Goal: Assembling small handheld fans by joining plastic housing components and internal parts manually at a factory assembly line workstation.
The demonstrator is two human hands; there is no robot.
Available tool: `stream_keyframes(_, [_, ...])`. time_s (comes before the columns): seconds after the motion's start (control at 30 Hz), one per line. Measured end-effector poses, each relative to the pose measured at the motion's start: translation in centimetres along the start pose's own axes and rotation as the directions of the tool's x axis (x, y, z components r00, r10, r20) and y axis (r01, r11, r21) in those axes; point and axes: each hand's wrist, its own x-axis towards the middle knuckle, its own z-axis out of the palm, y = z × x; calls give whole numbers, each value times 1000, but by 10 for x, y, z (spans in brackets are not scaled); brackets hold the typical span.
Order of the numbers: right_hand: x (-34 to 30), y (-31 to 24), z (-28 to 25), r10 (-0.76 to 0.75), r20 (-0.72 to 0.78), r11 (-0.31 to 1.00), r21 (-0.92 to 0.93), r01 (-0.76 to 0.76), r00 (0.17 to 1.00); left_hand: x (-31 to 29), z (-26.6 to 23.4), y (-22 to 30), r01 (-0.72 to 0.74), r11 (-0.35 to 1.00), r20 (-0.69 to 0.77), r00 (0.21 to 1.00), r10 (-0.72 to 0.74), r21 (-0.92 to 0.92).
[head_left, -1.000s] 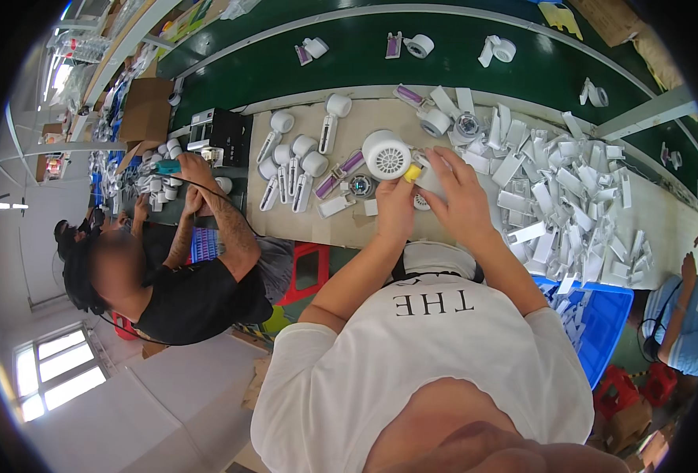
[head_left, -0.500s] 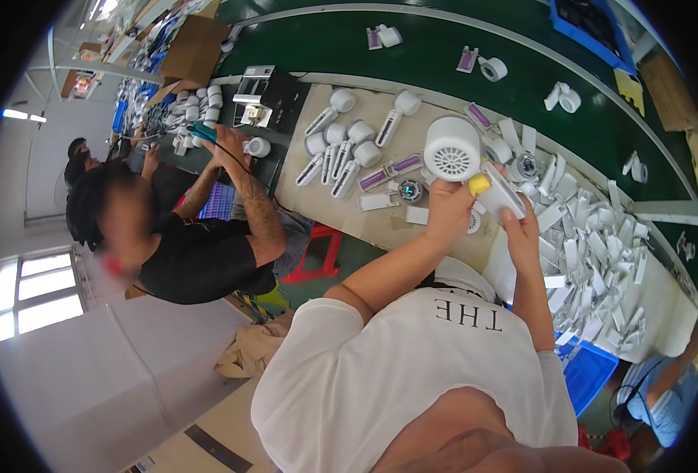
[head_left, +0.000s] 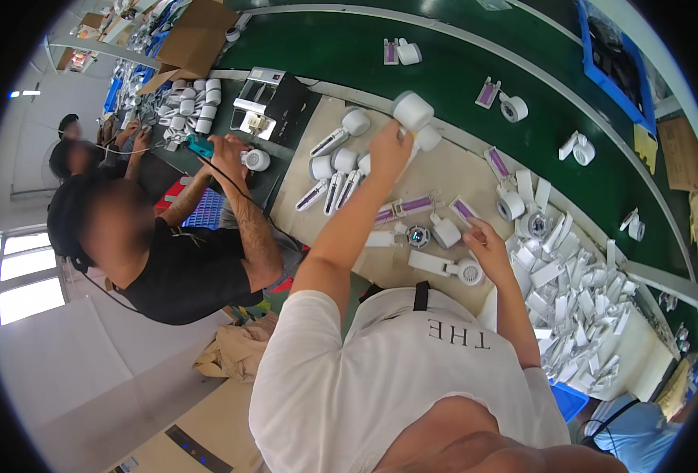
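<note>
My left hand [head_left: 392, 150] is closed round the handle of a white handheld fan [head_left: 413, 110], its round head pointing away over the far side of the bench. Beside it stands a group of similar white fans [head_left: 335, 142], partly hidden by my left forearm. My right hand [head_left: 487, 244] has its fingers apart, close to an opened fan [head_left: 446, 232] whose handle shows a purple strip [head_left: 464, 208]; whether the fingertips touch it I cannot tell. Nearer me lies a fan with a round grille [head_left: 469, 272]. A round part with a lit centre [head_left: 418, 236] lies to its left.
A heap of white plastic casings [head_left: 577, 299] covers the bench's right side. Beyond runs a green conveyor [head_left: 325, 47] carrying several opened fans. At left, a co-worker [head_left: 199, 268] holds a teal tool [head_left: 200, 146] near a black machine [head_left: 270, 102]. A blue bin [head_left: 617, 63] stands far right.
My left hand has moved left and away with a fan, toward the group. My right hand has let go of the white piece it held and lowered toward the opened fan.
</note>
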Motion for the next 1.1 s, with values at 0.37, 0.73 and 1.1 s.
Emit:
stream_keyframes(0.37, [-1,22,-28,196,-164,972,-102,-214,967,100,10,-41,-172,818,625,734,-265,549])
stream_keyframes(0.73, [-8,19,-20,358,-243,919,-78,-386,901,291,125,-130,387,868,191,869,-456,312])
stream_keyframes(1.1, [13,-9,-35,-113,-376,973,-229,26,920,134,52,7,802,322,864,453,220,-503])
